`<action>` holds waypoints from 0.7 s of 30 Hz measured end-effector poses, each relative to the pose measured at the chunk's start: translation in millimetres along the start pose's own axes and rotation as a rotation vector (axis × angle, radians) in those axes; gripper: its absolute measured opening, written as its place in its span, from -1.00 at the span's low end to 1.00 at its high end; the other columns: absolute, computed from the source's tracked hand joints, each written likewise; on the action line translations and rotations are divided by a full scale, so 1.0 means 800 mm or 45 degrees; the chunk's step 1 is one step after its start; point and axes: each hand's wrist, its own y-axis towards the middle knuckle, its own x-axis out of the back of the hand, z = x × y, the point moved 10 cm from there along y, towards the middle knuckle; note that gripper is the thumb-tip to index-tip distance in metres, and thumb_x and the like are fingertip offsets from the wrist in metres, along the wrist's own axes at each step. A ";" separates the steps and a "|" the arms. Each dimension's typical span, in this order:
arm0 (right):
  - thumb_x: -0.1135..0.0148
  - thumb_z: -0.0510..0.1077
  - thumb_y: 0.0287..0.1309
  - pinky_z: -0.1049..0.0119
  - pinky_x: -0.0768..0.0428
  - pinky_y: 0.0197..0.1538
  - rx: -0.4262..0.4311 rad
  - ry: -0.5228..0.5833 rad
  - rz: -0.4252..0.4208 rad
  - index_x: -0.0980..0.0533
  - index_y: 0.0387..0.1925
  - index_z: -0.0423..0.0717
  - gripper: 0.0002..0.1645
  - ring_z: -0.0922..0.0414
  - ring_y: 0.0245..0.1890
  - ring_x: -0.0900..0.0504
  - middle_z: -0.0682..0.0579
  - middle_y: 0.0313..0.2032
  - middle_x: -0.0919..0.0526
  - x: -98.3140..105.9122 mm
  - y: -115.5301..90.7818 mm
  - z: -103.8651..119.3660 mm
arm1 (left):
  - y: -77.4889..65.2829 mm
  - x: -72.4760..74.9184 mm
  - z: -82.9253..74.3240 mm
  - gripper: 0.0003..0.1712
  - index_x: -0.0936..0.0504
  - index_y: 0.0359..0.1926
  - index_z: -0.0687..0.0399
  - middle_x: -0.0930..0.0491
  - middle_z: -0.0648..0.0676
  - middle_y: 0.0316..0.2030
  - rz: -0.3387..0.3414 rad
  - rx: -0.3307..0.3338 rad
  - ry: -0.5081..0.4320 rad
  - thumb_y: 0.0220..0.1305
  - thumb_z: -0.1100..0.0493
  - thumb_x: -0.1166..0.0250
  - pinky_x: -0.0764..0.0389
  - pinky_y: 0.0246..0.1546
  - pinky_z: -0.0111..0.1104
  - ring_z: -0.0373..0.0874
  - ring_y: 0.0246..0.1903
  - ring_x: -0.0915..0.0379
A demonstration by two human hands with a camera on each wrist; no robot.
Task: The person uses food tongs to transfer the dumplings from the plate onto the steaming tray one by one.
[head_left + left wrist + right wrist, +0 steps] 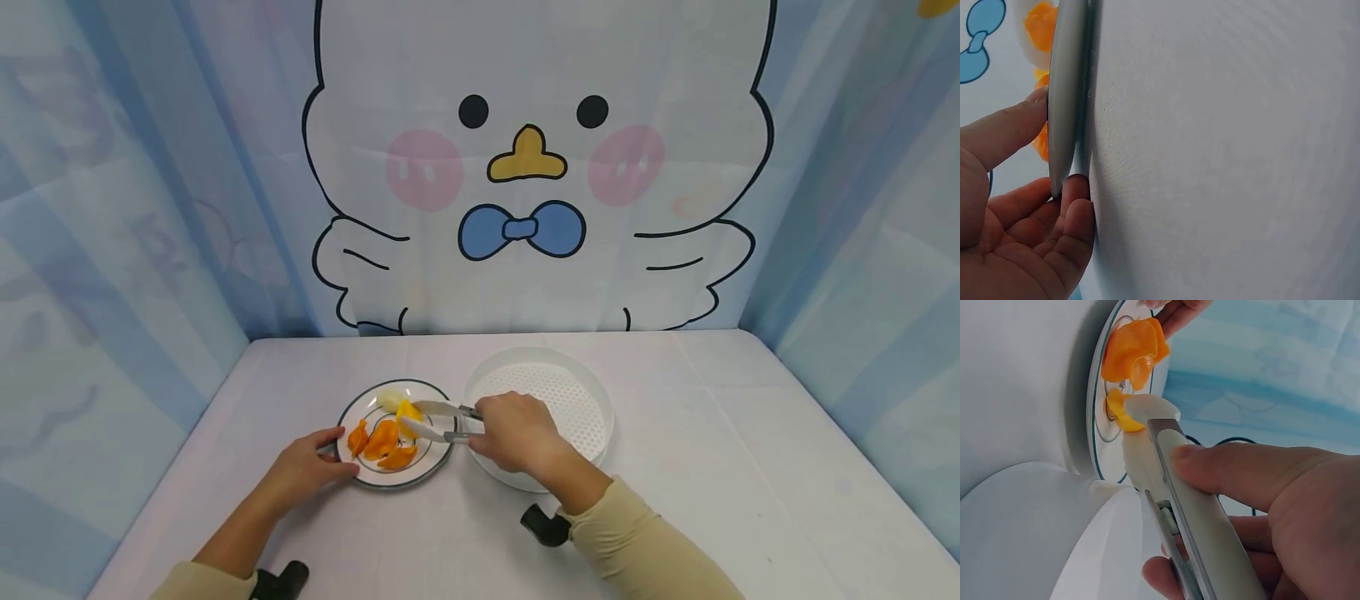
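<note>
My left hand (303,471) holds the left rim of a white plate (431,467) with dark rim lines; in the left wrist view the thumb touches the rim and curled fingers lie at its underside. On the plate rest several orange pieces (383,439), a yellow piece (408,415) and a pale yellow piece (389,399), perhaps cut peppers. My right hand (517,429) grips tongs (1194,519) with pale tips and metal-edged handles. The tong tips stand on either side of the yellow piece; whether they squeeze it I cannot tell.
A round white basket (604,408) with a perforated base stands right of the plate, partly under my right hand. A white cloth covers the table (712,467). A curtain (525,292) with a cartoon bird hangs behind it, and blue curtains flank both sides.
</note>
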 end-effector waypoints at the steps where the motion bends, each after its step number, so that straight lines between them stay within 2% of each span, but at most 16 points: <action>1: -0.39 0.06 0.16 0.28 -0.38 -0.55 0.001 0.005 -0.009 -0.65 -0.21 -0.08 -0.69 0.18 -0.55 -0.41 0.19 -0.60 -0.45 0.001 0.000 -0.001 | 0.000 0.000 0.000 -0.05 -0.34 0.42 0.24 -0.53 0.30 0.07 0.001 -0.002 0.001 0.10 -0.01 -0.54 -0.54 0.07 0.05 0.11 -0.07 -0.45; 6: -0.40 0.05 0.15 0.25 -0.39 -0.52 0.011 0.052 -0.054 -0.65 -0.19 -0.09 -0.68 0.17 -0.54 -0.42 0.19 -0.58 -0.49 0.005 -0.004 -0.006 | 0.002 -0.001 0.000 -0.03 -0.33 0.43 0.25 -0.54 0.29 0.04 0.001 -0.017 0.010 0.10 -0.03 -0.54 -0.55 0.04 0.03 0.10 -0.08 -0.45; 13: -0.43 0.05 0.14 0.22 -0.49 -0.45 0.031 0.093 -0.145 -0.65 -0.06 -0.11 -0.58 0.16 -0.47 -0.49 0.12 -0.41 -0.66 0.018 -0.013 -0.018 | 0.000 -0.001 -0.002 -0.04 -0.33 0.43 0.25 -0.52 0.33 0.09 -0.003 -0.015 0.029 0.11 -0.02 -0.53 -0.54 0.07 0.05 0.11 -0.07 -0.45; 21: -0.44 0.05 0.14 0.17 -0.55 -0.37 0.026 0.130 -0.215 -0.64 0.03 -0.15 -0.50 0.12 -0.42 -0.54 0.01 -0.25 -0.73 0.031 -0.025 -0.038 | -0.001 -0.001 -0.004 -0.05 -0.33 0.43 0.25 -0.51 0.34 0.10 -0.008 -0.014 0.033 0.11 -0.01 -0.53 -0.54 0.07 0.04 0.12 -0.08 -0.43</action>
